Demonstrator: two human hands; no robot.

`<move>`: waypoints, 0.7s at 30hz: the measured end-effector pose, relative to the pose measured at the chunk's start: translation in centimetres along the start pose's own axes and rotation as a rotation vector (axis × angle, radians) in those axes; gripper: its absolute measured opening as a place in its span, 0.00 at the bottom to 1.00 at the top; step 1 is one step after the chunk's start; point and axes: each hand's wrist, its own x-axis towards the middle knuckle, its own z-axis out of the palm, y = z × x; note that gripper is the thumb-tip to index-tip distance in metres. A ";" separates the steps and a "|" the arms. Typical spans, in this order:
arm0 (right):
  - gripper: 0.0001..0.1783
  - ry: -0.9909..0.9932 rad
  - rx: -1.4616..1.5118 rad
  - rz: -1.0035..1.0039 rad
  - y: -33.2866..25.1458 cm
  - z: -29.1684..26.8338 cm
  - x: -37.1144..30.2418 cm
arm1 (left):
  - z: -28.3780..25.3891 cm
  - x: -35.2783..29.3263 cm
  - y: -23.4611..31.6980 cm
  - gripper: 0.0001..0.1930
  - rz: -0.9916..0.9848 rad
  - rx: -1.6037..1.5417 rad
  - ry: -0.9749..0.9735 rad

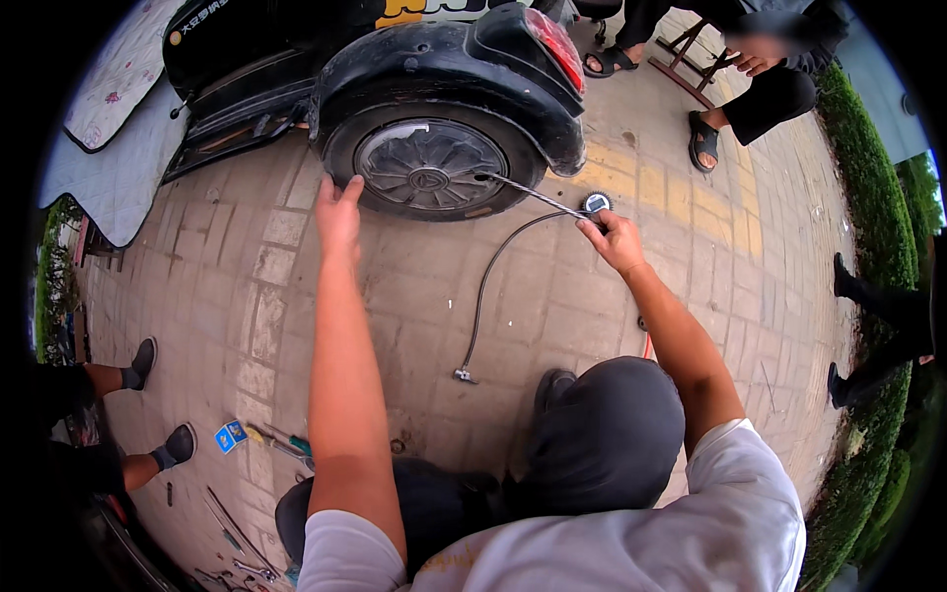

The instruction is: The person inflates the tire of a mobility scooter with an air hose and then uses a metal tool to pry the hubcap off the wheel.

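Note:
My left hand (340, 215) is at the lower left edge of the black tyre (350, 158), thumb and forefinger apart, touching or nearly touching the rubber. My right hand (618, 242) is closed round the near end of a long thin metal rod (538, 194). The rod slants up and left, and its far tip meets the dark spoked wheel cover (414, 178) right of its hub. Just beyond the right hand is a round pressure gauge with a small screen (597, 203). A black air hose (481, 296) curves from near it across the paving to a metal chuck (463, 375).
The wheel sits under the black mudguard (414, 64) of a vehicle with a red tail light (555, 44). Hand tools (286, 449) and a blue box (230, 436) lie at lower left. People stand or sit at both sides; a hedge (868, 197) runs along the right.

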 end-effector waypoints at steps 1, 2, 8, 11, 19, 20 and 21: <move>0.20 -0.009 -0.075 -0.009 0.1 -0.7 0.8 | 0.3 -0.1 0.2 0.31 -0.012 0.002 -0.012; 0.21 0.005 -0.114 -0.050 0.2 -0.9 1.2 | 0.3 -0.3 0.1 0.31 -0.029 0.010 -0.019; 0.24 0.024 -0.244 -0.161 -0.8 -0.9 1.1 | -0.1 -0.2 -0.8 0.30 -0.035 0.029 0.058; 0.23 0.049 -0.321 -0.283 0.2 -2.5 4.4 | 0.0 0.2 -1.5 0.31 -0.053 0.014 -0.002; 0.23 0.047 -0.375 -0.421 -0.6 -4.6 5.7 | 0.3 -0.2 -1.9 0.32 -0.108 -0.048 0.082; 0.23 0.047 -0.390 -0.462 -0.6 -5.1 6.1 | 0.9 -0.3 -2.1 0.32 -0.113 -0.066 0.103; 0.23 0.048 -0.404 -0.502 -0.6 -5.4 6.7 | 1.1 -0.5 -2.2 0.32 -0.119 -0.069 0.086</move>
